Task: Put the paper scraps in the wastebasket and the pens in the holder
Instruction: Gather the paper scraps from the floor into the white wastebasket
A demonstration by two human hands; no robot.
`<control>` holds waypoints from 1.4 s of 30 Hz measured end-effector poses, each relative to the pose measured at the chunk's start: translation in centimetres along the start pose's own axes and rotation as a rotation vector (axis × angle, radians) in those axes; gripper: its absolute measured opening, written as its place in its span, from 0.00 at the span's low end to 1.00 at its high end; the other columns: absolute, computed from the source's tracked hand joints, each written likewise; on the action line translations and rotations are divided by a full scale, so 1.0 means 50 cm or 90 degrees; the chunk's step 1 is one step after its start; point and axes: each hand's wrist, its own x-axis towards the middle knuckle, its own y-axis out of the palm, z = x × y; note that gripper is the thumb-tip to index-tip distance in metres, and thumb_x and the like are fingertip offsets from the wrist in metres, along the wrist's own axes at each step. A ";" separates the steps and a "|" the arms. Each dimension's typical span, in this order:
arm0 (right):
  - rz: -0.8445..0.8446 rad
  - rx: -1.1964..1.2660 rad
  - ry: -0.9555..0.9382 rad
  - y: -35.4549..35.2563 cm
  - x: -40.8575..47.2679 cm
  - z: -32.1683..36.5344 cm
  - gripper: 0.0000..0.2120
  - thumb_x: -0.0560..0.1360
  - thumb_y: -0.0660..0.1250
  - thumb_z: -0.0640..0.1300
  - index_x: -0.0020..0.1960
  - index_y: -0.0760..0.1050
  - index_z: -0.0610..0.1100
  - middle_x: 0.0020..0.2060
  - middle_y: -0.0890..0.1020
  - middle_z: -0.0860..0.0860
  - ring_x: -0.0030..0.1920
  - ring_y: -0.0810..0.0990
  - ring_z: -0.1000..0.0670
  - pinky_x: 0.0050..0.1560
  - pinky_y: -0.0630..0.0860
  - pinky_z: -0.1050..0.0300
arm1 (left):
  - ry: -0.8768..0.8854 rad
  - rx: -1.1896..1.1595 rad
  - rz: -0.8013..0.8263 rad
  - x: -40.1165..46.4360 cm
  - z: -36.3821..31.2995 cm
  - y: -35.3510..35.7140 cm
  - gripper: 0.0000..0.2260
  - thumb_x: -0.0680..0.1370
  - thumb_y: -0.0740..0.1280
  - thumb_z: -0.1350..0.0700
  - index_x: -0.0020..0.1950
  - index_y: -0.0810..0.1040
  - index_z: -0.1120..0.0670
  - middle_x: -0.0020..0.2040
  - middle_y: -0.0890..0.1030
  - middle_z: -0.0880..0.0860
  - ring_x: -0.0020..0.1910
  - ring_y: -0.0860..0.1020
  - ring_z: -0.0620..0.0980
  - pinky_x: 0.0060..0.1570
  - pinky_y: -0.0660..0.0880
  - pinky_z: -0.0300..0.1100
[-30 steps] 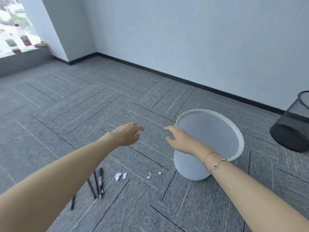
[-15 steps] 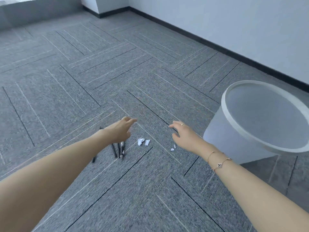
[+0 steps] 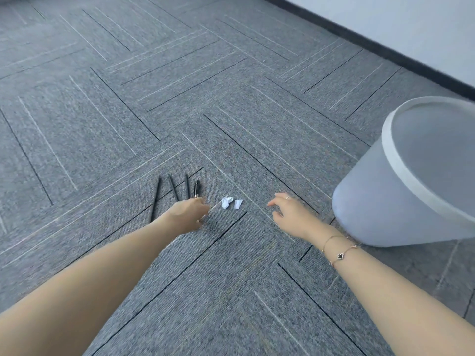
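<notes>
Both hands are low over the grey carpet floor (image 3: pixel 231 73), holding nothing: left hand (image 3: pixel 189 214) loosely curled by four black pens (image 3: pixel 174 191), right hand (image 3: pixel 293 214) with fingers spread. Two small white paper scraps (image 3: pixel 231 202) lie between them, and the pale round plastic wastebasket (image 3: pixel 372 201) stands just right.

office | grey carpet tiles (image 3: pixel 180 98) | black skirting (image 3: pixel 385 50) | white wastebasket (image 3: pixel 385 201)
</notes>
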 end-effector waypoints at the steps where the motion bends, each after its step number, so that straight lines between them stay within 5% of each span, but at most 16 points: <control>1: -0.002 0.003 0.000 0.001 0.002 0.002 0.16 0.78 0.56 0.39 0.66 0.68 0.43 0.73 0.57 0.46 0.71 0.61 0.48 0.63 0.65 0.55 | -0.001 0.006 -0.005 0.002 0.002 0.003 0.11 0.73 0.69 0.56 0.54 0.74 0.57 0.55 0.74 0.54 0.48 0.77 0.50 0.48 0.79 0.46; 3: 0.000 0.024 0.016 0.002 0.003 0.007 0.16 0.78 0.56 0.39 0.65 0.68 0.43 0.73 0.58 0.47 0.66 0.66 0.49 0.58 0.68 0.56 | -0.011 0.011 -0.015 0.005 0.002 0.006 0.10 0.74 0.67 0.57 0.53 0.74 0.58 0.54 0.74 0.54 0.48 0.77 0.50 0.48 0.78 0.44; 5: 0.005 0.052 0.030 0.007 0.006 0.008 0.16 0.78 0.56 0.39 0.65 0.68 0.43 0.72 0.58 0.47 0.47 0.75 0.54 0.43 0.72 0.62 | -0.026 0.017 -0.029 0.009 -0.002 0.006 0.08 0.75 0.66 0.59 0.52 0.74 0.61 0.54 0.74 0.55 0.47 0.78 0.52 0.46 0.76 0.41; 7: 0.003 0.061 0.046 0.012 0.008 0.005 0.16 0.78 0.56 0.39 0.65 0.68 0.43 0.72 0.60 0.47 0.33 0.71 0.57 0.32 0.69 0.65 | -0.034 0.019 -0.039 0.010 -0.005 0.006 0.06 0.76 0.66 0.61 0.50 0.74 0.62 0.54 0.74 0.57 0.47 0.78 0.53 0.45 0.76 0.42; 11: 0.000 0.050 0.052 0.026 0.008 -0.008 0.15 0.78 0.56 0.40 0.64 0.70 0.44 0.72 0.59 0.46 0.57 0.75 0.51 0.49 0.76 0.56 | -0.005 0.020 -0.048 0.012 0.000 0.013 0.05 0.76 0.64 0.61 0.51 0.73 0.60 0.51 0.75 0.55 0.44 0.77 0.52 0.43 0.77 0.43; 13: 0.011 0.048 0.056 0.031 0.004 -0.016 0.15 0.78 0.56 0.40 0.63 0.70 0.43 0.73 0.59 0.45 0.61 0.75 0.44 0.54 0.77 0.53 | 0.013 0.025 -0.059 0.010 0.008 0.016 0.06 0.76 0.64 0.58 0.51 0.73 0.58 0.49 0.76 0.54 0.43 0.77 0.50 0.40 0.76 0.40; 21: 0.017 0.076 0.108 0.041 -0.011 -0.055 0.15 0.78 0.57 0.37 0.64 0.69 0.41 0.70 0.61 0.45 0.49 0.80 0.47 0.50 0.77 0.56 | 0.038 0.049 -0.103 0.007 0.014 0.033 0.06 0.77 0.62 0.56 0.50 0.74 0.56 0.46 0.79 0.51 0.41 0.79 0.47 0.37 0.76 0.37; 26: -0.005 0.074 0.110 0.056 -0.011 -0.087 0.15 0.77 0.59 0.37 0.63 0.69 0.41 0.65 0.66 0.47 0.27 0.66 0.57 0.27 0.68 0.67 | 0.049 0.007 -0.087 0.013 0.022 0.028 0.04 0.77 0.62 0.57 0.46 0.75 0.56 0.44 0.80 0.51 0.40 0.79 0.48 0.40 0.79 0.42; 29: -0.032 0.049 0.115 0.054 -0.006 -0.102 0.15 0.77 0.61 0.37 0.63 0.69 0.42 0.61 0.68 0.46 0.27 0.67 0.57 0.28 0.69 0.66 | 0.071 -0.024 -0.086 0.015 0.026 0.026 0.05 0.77 0.63 0.56 0.44 0.75 0.57 0.45 0.79 0.52 0.40 0.79 0.48 0.42 0.80 0.42; 32: -0.053 0.038 0.128 0.052 -0.002 -0.115 0.17 0.76 0.62 0.37 0.64 0.68 0.42 0.62 0.69 0.45 0.33 0.75 0.53 0.41 0.77 0.59 | 0.089 -0.084 -0.106 0.017 0.022 0.023 0.05 0.77 0.64 0.55 0.47 0.75 0.57 0.49 0.77 0.52 0.40 0.77 0.47 0.44 0.79 0.40; 35: -0.066 0.041 0.145 0.066 0.001 -0.126 0.19 0.75 0.63 0.35 0.65 0.67 0.41 0.61 0.68 0.45 0.30 0.69 0.56 0.34 0.70 0.65 | 0.083 -0.157 -0.143 0.029 0.003 0.018 0.06 0.76 0.65 0.55 0.46 0.75 0.57 0.56 0.75 0.53 0.42 0.76 0.46 0.49 0.77 0.38; 38: -0.087 0.038 0.145 0.089 0.005 -0.131 0.19 0.75 0.63 0.34 0.65 0.68 0.39 0.60 0.68 0.44 0.33 0.64 0.60 0.41 0.70 0.64 | 0.056 -0.207 -0.166 0.050 -0.023 0.009 0.06 0.76 0.64 0.54 0.48 0.75 0.57 0.63 0.71 0.53 0.44 0.75 0.45 0.53 0.73 0.36; 42: -0.163 0.089 0.159 0.098 0.010 -0.136 0.15 0.75 0.62 0.33 0.62 0.70 0.38 0.57 0.71 0.44 0.40 0.72 0.56 0.45 0.72 0.63 | 0.041 -0.227 -0.174 0.072 -0.051 0.001 0.08 0.77 0.63 0.54 0.51 0.75 0.57 0.68 0.68 0.54 0.48 0.75 0.46 0.54 0.70 0.36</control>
